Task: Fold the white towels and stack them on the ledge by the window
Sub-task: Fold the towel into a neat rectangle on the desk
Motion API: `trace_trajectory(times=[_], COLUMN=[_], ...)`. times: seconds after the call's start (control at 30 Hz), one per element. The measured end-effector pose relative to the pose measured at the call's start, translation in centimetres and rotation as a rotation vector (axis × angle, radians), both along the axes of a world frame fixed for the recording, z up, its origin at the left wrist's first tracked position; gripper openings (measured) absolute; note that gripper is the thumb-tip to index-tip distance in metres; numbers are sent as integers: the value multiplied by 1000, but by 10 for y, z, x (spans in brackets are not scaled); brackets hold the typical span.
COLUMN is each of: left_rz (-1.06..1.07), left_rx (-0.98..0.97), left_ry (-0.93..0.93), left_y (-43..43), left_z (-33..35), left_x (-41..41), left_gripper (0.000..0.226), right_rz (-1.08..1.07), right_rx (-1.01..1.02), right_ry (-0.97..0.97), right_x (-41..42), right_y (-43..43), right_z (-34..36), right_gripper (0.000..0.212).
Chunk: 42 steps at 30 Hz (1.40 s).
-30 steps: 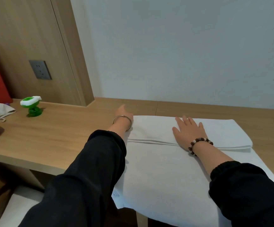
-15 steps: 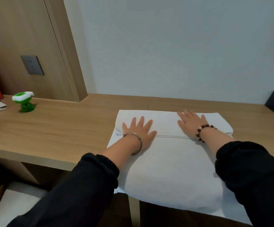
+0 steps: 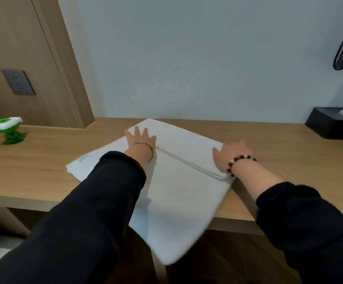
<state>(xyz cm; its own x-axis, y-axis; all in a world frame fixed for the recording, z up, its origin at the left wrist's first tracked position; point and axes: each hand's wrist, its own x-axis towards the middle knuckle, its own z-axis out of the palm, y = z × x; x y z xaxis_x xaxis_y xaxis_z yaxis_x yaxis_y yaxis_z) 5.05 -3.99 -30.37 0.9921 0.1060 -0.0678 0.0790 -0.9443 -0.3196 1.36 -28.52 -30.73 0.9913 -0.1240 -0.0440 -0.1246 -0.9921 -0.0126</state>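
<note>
Since half a second ago: white towel (image 3: 176,181) swung askew on the wooden desk (image 3: 43,160), near corner overhanging | left hand (image 3: 140,138) flat, fingers spread on the folded flap | right hand (image 3: 232,153) at the flap's right edge, fingers blurred, grip unclear

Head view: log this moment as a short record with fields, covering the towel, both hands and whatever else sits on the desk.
task item: white towel, partly folded, lying askew on the desk, near corner overhanging the front edge
left: left hand flat on the folded flap, fingers spread
right: right hand rests on the flap near the towel's right edge
other items: green toy far left; black box far right
wall: socket in the wood panel
</note>
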Motion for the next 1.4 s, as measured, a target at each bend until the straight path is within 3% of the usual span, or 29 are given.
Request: trace_trajectory(times=[0.13, 0.23, 0.27, 0.37, 0.47, 0.57, 0.67, 0.83, 0.93, 1.03, 1.13, 1.27, 1.4], left_rz=[-84, -152, -175, -240, -261, -305, -343, -360, -343, -333, -335, -330, -329], left_rx=[-335, -463, -466, -427, -418, -418, -370, -361, -355, -355, -366, -362, -361], left_ry=[68, 39, 17, -4, 68, 127, 40, -95, -104, -105, -113, -130, -138], left_y=[-33, -50, -51, -47, -47, -52, -55, -57, -57, -55, -53, -55, -56], left_z=[3, -12, -18, -30, -27, -24, -32, -42, -46, -48, -50, -52, -51], left_x=[-11, -34, -42, -64, -77, -93, -115, -126, -125, -124, -123, -123, -123], left_gripper=[38, 42, 46, 55, 62, 66, 66, 76, 75, 77, 79, 78, 78], right_rz=[199, 158, 189, 381, 425, 430, 484, 821, 966, 1038, 903, 333, 168], right_rx=[389, 1028, 1114, 972, 828, 682, 520, 119, 40, -35, 61, 344, 539], right_ry=[-24, 132, 140, 121, -26, -223, -345, -490, -588, -583, -508, -274, -154], right_x=[-23, -47, -55, -72, -84, -89, -89, -90, -92, -90, -85, -78, -77], right_y=[10, 0, -6, -16, -11, -2, 1, -2, -7, -9, -8, -5, -1], right_z=[6, -2, -4, -12, -20, -24, -22, -17, -17, -17, -20, -25, -27], right_gripper=[34, 27, 25, 31, 44, 34, 21, 3, 19, 22, 21, 20, 24])
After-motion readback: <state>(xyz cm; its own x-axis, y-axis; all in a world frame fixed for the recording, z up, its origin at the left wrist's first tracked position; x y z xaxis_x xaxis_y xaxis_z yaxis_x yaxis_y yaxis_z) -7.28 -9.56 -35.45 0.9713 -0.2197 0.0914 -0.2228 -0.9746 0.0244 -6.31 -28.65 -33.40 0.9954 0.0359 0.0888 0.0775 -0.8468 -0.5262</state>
